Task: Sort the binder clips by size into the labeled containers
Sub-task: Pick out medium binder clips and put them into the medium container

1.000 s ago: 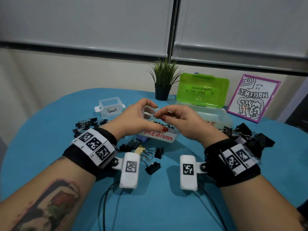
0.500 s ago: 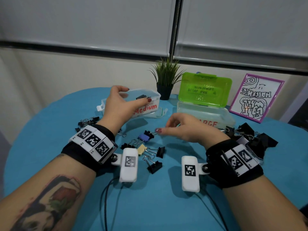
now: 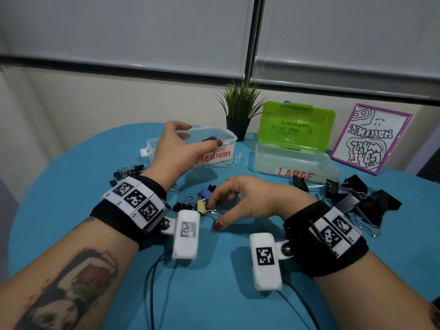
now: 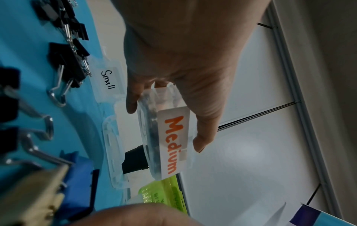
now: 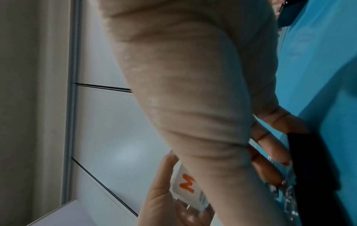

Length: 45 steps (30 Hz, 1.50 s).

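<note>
1. Clearly, a medium-sorting step is in hand: the Medium container (image 3: 214, 148) is gripped at its left end by the left hand (image 3: 176, 151), thumb on the far rim and fingers curled over the near wall, and it appears to be held just above the table (image 3: 71, 186). At least 1 black clip (image 3: 210, 139) is seen inside it.
2. The loose clips at centre are reached by the right hand (image 3: 250, 201); its fingertips are bent down onto the wire handles beside a tan clip (image 3: 201, 206), but whether a clip is actually pinched cannot be told.
3. Next, 1 clip would need to be pinched free of the tangled handles, lifted, and dropped into the held container.
4. Nearby, a blue clip (image 3: 206, 193) lies just behind the fingers, small black clips (image 3: 128, 171) are bunched at left beside the Small container (image 4: 109, 81), and large black clips (image 3: 357, 196) are heaped at right near the LARGE container (image 3: 295, 163).
5. The interlocked handles are judged the main snag; a potted plant (image 3: 239, 110) and a framed drawing (image 3: 371, 139) stand well behind.
</note>
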{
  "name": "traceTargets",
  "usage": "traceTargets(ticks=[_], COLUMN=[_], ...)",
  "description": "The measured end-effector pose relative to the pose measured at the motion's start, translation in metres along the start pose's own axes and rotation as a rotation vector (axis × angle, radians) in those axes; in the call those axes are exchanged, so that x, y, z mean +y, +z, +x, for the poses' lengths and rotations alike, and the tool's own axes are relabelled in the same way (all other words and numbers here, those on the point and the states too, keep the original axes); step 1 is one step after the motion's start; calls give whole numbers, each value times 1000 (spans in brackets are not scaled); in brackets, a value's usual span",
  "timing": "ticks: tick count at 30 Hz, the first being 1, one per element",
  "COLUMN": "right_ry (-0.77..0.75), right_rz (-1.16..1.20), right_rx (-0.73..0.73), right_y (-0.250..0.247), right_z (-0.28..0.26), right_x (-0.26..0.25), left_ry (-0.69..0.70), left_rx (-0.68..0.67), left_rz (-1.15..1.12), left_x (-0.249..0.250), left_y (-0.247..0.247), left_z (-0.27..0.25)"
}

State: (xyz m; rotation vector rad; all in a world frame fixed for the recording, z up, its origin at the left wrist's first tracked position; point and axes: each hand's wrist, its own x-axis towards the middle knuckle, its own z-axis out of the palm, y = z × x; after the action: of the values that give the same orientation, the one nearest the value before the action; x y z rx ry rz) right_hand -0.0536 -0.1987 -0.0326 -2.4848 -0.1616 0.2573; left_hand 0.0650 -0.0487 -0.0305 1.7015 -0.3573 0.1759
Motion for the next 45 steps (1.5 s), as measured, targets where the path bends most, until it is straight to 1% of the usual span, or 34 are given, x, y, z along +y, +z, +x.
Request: traceTargets(ticks=[4,8,14,16,20,24,28,30,31,33,35,36,37,38,39,41,43,45], right_ry=[65,107,103,79,55,88,88,91,100,100,36,-32,-117,-211,-297,-414,-466,-475], right_rz=[-61,-72,-35,-4,131,174,213,265,305,408,495,513,523,542,565,593,580,568], right_rx=[90,111,92,123,205,170,149,219,305,566,866,992,1078,1119,1120,1040,912,834], right_y=[-7,-11,-13,-13,-18,-19,-16,-18,-20,-28,-38,-42,-45,-47,-47,-44,-39,-34], right_z=[2,2,4,6,4,5,12,14,15,17,16,15,14,12,11,11,14,17], right_x=[10,16,20,22,26,31,36,37,38,42,46,48,49,48,45,40,37,37], left_ry=[-9,-11,-12,-12,-8,-13,-15,-14,-16,-27,-26,-13,0,11,17,27,35,45], left_rx=[-12,-15,-20,-20,-22,-35,-38,-41,-48,-82,-147,-188,-233,-284,-339,-452,-521,-524], left_rz=[-6,1,7,6,1,0,1,7,14,29,49,59,68,72,70,56,58,57], left_x=[1,2,3,3,3,3,2,1,0,0,-1,0,1,2,3,5,5,4], left_y=[0,1,1,1,1,1,1,2,1,0,0,1,1,2,2,4,6,8], left_z=[0,-1,-2,-2,-2,-2,-1,0,0,1,1,-1,-3,-4,-6,-11,-15,-16])
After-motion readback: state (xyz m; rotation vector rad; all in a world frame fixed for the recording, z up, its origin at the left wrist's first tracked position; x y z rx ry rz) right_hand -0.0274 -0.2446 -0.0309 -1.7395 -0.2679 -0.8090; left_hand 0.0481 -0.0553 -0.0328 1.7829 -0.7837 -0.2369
